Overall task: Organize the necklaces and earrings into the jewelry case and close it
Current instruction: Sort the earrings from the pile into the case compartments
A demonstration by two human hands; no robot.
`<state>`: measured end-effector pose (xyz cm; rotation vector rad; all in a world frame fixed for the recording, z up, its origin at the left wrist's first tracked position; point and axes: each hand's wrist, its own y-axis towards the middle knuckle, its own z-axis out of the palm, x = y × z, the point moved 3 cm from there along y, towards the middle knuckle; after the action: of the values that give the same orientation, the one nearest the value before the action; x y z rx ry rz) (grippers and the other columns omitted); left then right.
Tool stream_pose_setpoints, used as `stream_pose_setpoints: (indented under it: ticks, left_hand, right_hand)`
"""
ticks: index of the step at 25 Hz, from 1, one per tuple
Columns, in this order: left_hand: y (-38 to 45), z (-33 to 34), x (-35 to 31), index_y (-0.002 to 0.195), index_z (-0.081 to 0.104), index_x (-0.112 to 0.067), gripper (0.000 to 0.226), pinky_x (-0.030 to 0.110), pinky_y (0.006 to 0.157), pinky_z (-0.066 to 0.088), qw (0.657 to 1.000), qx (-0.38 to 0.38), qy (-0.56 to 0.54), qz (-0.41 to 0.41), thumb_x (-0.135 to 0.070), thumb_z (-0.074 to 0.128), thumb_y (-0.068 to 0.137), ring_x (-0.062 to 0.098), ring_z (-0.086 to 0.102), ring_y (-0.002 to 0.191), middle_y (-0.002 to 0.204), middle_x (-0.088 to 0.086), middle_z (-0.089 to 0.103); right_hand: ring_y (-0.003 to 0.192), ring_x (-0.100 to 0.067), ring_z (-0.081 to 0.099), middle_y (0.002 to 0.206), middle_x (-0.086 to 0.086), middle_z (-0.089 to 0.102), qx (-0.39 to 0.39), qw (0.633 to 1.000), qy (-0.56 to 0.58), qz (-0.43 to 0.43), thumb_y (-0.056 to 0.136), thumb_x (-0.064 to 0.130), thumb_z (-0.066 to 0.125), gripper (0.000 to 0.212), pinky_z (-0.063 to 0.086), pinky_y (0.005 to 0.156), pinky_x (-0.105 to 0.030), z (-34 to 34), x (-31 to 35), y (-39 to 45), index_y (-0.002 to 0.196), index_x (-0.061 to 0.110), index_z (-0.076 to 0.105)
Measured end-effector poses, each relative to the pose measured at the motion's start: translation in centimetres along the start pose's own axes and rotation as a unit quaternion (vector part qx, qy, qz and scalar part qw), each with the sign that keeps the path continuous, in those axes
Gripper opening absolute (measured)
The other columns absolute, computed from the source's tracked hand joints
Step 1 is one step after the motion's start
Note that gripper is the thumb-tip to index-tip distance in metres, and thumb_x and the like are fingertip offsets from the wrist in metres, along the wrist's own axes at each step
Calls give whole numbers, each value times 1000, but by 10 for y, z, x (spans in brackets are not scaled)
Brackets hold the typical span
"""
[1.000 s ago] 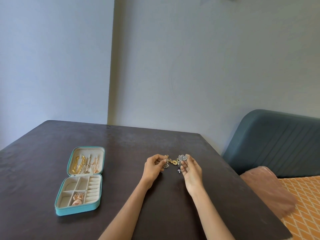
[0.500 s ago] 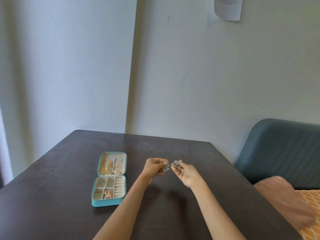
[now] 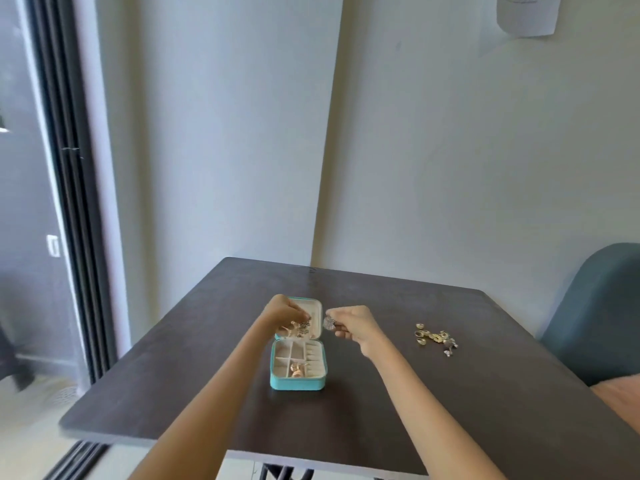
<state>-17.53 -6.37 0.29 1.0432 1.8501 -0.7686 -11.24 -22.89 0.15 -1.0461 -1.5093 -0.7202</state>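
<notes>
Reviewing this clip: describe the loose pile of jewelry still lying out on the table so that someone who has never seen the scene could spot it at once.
On the dark table, look right of the open teal jewelry case and past the right hand. The loose pile of jewelry lies alone there: small gold and silver pieces, the only jewelry neither in the case nor in a hand.

Even, soft daylight; wall (image 3: 450,150) bright, faintly blue on the left panel. Table (image 3: 433,393) dark and matte, no glare. Faint soft shadows under both forearms. Motion blur strongest at left: door frame (image 3: 65,168) smeared. Wide-angle bending shows at the edges. Small jewelry pile (image 3: 434,338) at right lacks fine detail.
</notes>
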Motion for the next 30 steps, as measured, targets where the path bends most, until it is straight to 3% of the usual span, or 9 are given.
stream_pose_setpoints:
  ticks: [2,5,8,11,15,21,25,30]
  left_hand:
    - [0,-18,19,75,72,-5,6,20,49,42,998,-45,51,-17,-10,75,75,10,51,50,62,3,60]
    - [-3,-27,39,71,72,-13,9,29,71,50,991,-58,114,-43,-19,79,70,15,60,74,76,3,67]
    - [-6,-23,46,73,68,-14,17,35,82,55,981,-41,182,-60,-24,79,67,18,66,87,86,4,70]
    - [-8,-17,40,85,62,-15,28,35,83,55,967,-39,247,-49,-26,78,66,19,66,89,92,3,69]
    - [-11,-16,28,87,56,-16,23,36,86,53,955,-28,293,-35,-18,73,73,20,65,91,96,3,69]
    - [-12,-20,29,76,53,-14,15,31,79,56,963,-9,265,-43,-12,68,78,15,66,73,75,0,67]
    - [-14,-27,29,71,56,-13,12,31,77,54,961,-13,275,-36,-13,65,79,17,62,70,86,5,69]
    - [-19,-26,29,69,55,-16,18,32,82,52,957,8,287,-35,-20,68,81,17,61,79,89,4,66]
  right_hand:
    - [56,-9,53,70,-3,63,-11,998,-65,-14,87,14,64,15,47,48,-17,28,-4,1,91,1,72]
    - [65,-16,61,75,-6,66,-24,990,-134,-40,85,16,64,17,56,68,-31,57,-5,-2,74,7,72]
    - [81,-21,68,86,-6,73,-33,977,-201,-60,84,13,60,21,57,78,-32,70,-1,-5,66,18,70]
    - [77,-16,64,88,-6,74,-32,967,-242,-68,85,13,58,19,56,83,-33,72,0,-4,82,12,77]
    - [55,-7,56,66,-1,66,-16,958,-280,-66,86,12,58,19,56,83,-31,76,-2,-2,88,13,77]
    - [69,-19,62,76,-6,66,0,935,-345,-75,87,21,63,17,59,77,-37,92,-5,-5,94,9,73]
    - [58,-15,63,77,-7,73,-10,946,-317,-63,92,19,52,22,59,71,-32,88,-4,-5,98,6,69]
    - [84,-27,69,91,-11,72,-44,937,-340,-71,90,13,47,23,58,78,-40,77,-2,-4,92,8,69]
